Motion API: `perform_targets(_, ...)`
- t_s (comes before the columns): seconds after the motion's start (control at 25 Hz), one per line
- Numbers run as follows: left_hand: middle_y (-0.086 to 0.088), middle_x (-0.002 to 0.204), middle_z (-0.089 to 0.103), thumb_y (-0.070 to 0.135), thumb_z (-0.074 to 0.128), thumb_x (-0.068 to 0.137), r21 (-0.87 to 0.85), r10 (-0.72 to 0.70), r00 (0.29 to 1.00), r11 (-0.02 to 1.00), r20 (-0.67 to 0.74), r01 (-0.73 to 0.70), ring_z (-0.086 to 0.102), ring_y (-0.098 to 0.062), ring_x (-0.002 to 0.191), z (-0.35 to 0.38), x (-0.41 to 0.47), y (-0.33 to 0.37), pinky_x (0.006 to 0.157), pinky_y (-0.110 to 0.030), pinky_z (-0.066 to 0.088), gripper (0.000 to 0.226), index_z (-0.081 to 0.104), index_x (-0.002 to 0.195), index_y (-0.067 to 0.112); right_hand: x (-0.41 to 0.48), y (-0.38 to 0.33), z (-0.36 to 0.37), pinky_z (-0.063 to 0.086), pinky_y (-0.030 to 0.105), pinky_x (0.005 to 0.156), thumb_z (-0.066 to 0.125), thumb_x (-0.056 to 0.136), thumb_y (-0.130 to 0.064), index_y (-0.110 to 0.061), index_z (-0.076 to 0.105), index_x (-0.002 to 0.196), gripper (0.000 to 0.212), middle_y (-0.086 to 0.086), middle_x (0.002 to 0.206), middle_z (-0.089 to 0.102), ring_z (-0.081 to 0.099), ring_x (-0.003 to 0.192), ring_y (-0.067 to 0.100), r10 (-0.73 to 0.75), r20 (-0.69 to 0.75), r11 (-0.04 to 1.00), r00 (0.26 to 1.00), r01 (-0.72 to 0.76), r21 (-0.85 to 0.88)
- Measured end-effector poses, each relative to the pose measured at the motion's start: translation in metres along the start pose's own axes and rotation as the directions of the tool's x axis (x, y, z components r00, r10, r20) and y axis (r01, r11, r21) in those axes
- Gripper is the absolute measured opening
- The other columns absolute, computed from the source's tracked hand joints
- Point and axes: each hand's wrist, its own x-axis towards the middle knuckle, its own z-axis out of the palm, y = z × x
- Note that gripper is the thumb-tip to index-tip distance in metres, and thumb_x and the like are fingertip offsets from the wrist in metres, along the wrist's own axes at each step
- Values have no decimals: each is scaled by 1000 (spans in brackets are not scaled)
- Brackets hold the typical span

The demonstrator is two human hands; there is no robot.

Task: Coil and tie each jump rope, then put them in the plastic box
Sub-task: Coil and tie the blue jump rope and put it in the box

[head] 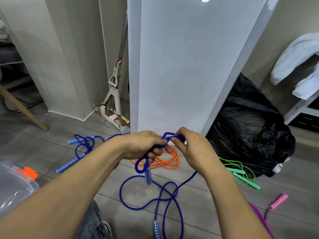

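My left hand (146,145) grips a bundle of blue jump rope (150,199) above the floor, with a blue handle hanging blurred below the fist. My right hand (191,145) pinches a loop of the same rope right next to the left hand. The rest of this rope trails in loose loops on the floor below, ending in a blue-and-white checked handle (156,230). A second blue rope (82,147) lies tangled at the left. An orange rope (165,161) lies behind my hands, a green rope (241,173) at the right, a pink rope (265,216) at the lower right.
A clear plastic box with an orange clasp (19,183) sits at the lower left edge. A white panel (181,66) stands ahead, a black rubbish bag (250,128) to its right, a mop (114,94) and a wooden leg (24,109) to the left. My knee (91,225) is below.
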Motion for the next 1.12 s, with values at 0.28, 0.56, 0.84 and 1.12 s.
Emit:
perform_targets(0.28, 4, 58, 34, 18, 40, 106, -106, 56, 986, 992, -155, -73, 25, -6, 43, -19, 0, 0, 41, -19, 25, 23, 54, 90, 9, 0, 14, -13, 42, 31, 60, 56, 95, -51, -28, 66, 91, 25, -8, 69, 58, 55, 69, 16, 134, 28, 991, 991, -134, 27)
perform_targets(0.56, -2, 67, 44, 18, 36, 106, -233, 22, 586, 905, -810, -355, 37, -13, 51, -42, 8, 3, 48, -27, 37, 25, 53, 88, 11, 3, 49, -20, 54, 42, 73, 52, 98, -43, -25, 61, 93, 21, 4, 79, 67, 62, 76, 29, 327, -97, 945, 940, -323, 57)
perform_targets(0.84, -15, 87, 70, 15, 35, 107, -289, 101, 718, 870, -689, -399, 65, -25, 64, -9, 8, 6, 66, -39, 58, 20, 52, 102, 4, 10, 3, -4, 34, 30, 68, 38, 102, -19, -15, 67, 96, 29, -8, 73, 53, 51, 77, 22, 331, -136, 915, 934, -282, 288)
perform_targets(1.12, -18, 101, 74, 15, 43, 105, -235, 169, 834, 913, -526, -333, 75, -29, 84, 25, 13, 0, 72, -42, 62, 22, 60, 106, 2, 0, -25, 24, 44, 38, 64, 33, 105, -35, -22, 50, 97, 23, 0, 87, 68, 60, 82, 30, 150, -77, 973, 986, -133, 190)
